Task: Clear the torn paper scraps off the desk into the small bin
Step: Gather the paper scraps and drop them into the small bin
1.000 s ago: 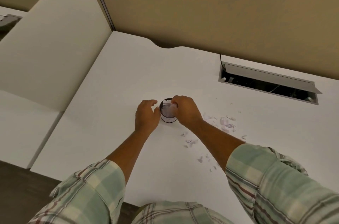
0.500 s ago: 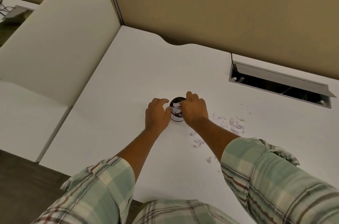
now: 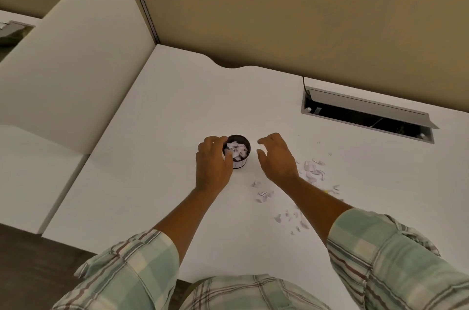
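Observation:
A small dark round bin stands on the white desk, with torn white paper scraps inside it. My left hand is wrapped around the bin's left side. Just right of the bin, my right hand hovers with fingers apart and nothing in it. Several torn paper scraps lie on the desk to the right of my right hand. More scraps sit near my right wrist, and smaller bits lie under my forearm.
An open cable hatch with a raised grey lid is set in the desk at the back right. A tan partition wall runs along the back. A white side panel stands at the left. The desk's front edge is near my body.
My right hand has lifted off the top of the bin and moved to the right, now empty. My left hand still holds the bin's side.

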Demonstrator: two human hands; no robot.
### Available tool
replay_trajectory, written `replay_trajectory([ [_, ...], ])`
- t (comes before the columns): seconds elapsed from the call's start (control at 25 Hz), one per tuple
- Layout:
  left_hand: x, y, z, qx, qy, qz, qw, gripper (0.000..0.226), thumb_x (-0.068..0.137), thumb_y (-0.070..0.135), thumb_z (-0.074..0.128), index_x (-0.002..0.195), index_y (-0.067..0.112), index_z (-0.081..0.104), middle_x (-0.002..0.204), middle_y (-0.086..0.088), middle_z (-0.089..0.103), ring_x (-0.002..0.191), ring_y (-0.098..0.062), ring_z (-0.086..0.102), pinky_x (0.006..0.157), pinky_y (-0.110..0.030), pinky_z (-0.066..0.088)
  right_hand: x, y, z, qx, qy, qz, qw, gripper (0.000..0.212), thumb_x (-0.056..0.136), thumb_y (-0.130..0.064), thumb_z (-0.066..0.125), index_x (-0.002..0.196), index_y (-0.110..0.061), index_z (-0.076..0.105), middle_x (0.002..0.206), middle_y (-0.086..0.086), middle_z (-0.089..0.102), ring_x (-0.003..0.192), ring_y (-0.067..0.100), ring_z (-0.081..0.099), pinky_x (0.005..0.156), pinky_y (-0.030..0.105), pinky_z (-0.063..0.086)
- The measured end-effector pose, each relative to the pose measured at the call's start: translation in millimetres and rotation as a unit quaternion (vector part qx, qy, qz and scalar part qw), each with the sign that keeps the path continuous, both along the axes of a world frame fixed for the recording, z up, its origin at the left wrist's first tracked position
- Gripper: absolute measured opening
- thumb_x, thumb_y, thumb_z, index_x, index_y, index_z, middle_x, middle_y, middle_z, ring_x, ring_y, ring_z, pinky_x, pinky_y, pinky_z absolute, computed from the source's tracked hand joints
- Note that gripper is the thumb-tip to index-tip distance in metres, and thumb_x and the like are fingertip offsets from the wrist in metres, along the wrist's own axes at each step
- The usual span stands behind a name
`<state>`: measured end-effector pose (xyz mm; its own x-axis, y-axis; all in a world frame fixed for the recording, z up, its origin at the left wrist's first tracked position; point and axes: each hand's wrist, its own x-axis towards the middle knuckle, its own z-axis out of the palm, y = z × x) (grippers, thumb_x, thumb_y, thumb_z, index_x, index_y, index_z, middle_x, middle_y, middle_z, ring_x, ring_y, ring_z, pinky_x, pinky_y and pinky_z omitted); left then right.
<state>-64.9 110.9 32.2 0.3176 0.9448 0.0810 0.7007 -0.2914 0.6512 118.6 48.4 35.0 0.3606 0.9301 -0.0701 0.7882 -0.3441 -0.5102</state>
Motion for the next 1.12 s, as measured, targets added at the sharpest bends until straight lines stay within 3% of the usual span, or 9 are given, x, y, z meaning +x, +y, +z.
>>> replay_trajectory([
  [0.16, 30, -46, 7, -0.014, -0.033, -0.125, 0.991, 0.036, 0.093, 0.020, 0.066, 0.128, 0.014, 0.061, 0.128, -0.005, 0.060, 0.122, -0.024, 0.055, 0.105, -0.035, 0.047, 52, -59, -8, 0.006, 0.051, -0.101, 0.994, 0.025, 0.098, -0.023, 0.058, 0.122, -0.018, 0.063, 0.127, 0.001, 0.054, 0.109, 0.021, 0.062, 0.093, 0.035, 0.054],
  [0.24, 45, -67, 1, -0.048, -0.018, -0.173, 0.984, 0.038, 0.091, 0.022, 0.068, 0.128, 0.014, 0.062, 0.126, -0.004, 0.059, 0.120, -0.024, 0.055, 0.106, -0.039, 0.047, 80, -92, -10, 0.000, 0.064, -0.149, 0.987, 0.024, 0.098, -0.024, 0.060, 0.121, -0.020, 0.064, 0.128, 0.001, 0.055, 0.109, 0.022, 0.063, 0.095, 0.038, 0.055],
  [0.44, 82, -89, -14, -0.190, 0.223, -0.178, 0.940, 0.079, 0.086, 0.043, 0.073, 0.150, 0.021, 0.032, 0.151, -0.010, 0.033, 0.136, -0.034, 0.038, 0.106, -0.047, 0.044, 134, -163, -18, -0.109, 0.084, -0.219, 0.966, 0.037, 0.096, -0.031, 0.063, 0.131, -0.020, 0.057, 0.133, 0.007, 0.050, 0.110, 0.026, 0.062, 0.089, 0.030, 0.047],
  [0.6, 101, -100, -27, -0.256, 0.296, -0.130, 0.911, 0.107, 0.071, 0.046, 0.086, 0.151, 0.020, 0.020, 0.149, -0.016, 0.023, 0.133, -0.040, 0.036, 0.097, -0.046, 0.050, 155, -195, -29, -0.213, 0.085, -0.234, 0.945, 0.071, 0.088, -0.052, 0.067, 0.145, -0.018, 0.040, 0.138, 0.016, 0.041, 0.122, 0.037, 0.054, 0.095, 0.045, 0.052],
  [0.72, 113, -110, -36, -0.257, 0.311, -0.127, 0.906, 0.120, 0.063, 0.047, 0.090, 0.153, 0.022, 0.015, 0.148, -0.016, 0.018, 0.131, -0.039, 0.037, 0.095, -0.041, 0.052, 152, -199, -33, -0.283, 0.078, -0.206, 0.933, 0.107, 0.068, -0.069, 0.078, 0.148, -0.020, 0.027, 0.137, 0.016, 0.036, 0.124, 0.039, 0.050, 0.093, 0.048, 0.052],
  [0.8, 124, -116, -41, -0.256, 0.289, -0.142, 0.911, 0.124, 0.062, 0.046, 0.092, 0.155, 0.024, 0.013, 0.149, -0.015, 0.018, 0.132, -0.037, 0.039, 0.098, -0.039, 0.051, 145, -192, -36, -0.307, 0.065, -0.166, 0.935, 0.121, 0.059, -0.071, 0.082, 0.151, -0.024, 0.020, 0.138, 0.015, 0.032, 0.124, 0.038, 0.049, 0.094, 0.048, 0.053],
  [1.0, 155, -122, -46, -0.237, 0.222, -0.209, 0.922, 0.117, 0.066, 0.043, 0.091, 0.156, 0.028, 0.016, 0.155, -0.010, 0.017, 0.141, -0.032, 0.036, 0.107, -0.039, 0.048, 123, -163, -47, -0.294, 0.031, -0.086, 0.951, 0.121, 0.061, -0.059, 0.088, 0.153, -0.027, 0.016, 0.141, 0.015, 0.027, 0.121, 0.037, 0.050, 0.093, 0.047, 0.055],
  [1.12, 174, -121, -45, -0.228, 0.217, -0.251, 0.915, 0.103, 0.076, 0.045, 0.083, 0.156, 0.027, 0.020, 0.159, -0.009, 0.019, 0.142, -0.030, 0.037, 0.111, -0.038, 0.046, 114, -149, -53, -0.277, 0.010, -0.060, 0.959, 0.108, 0.067, -0.053, 0.086, 0.150, -0.030, 0.022, 0.137, 0.015, 0.033, 0.118, 0.037, 0.052, 0.093, 0.047, 0.056],
])
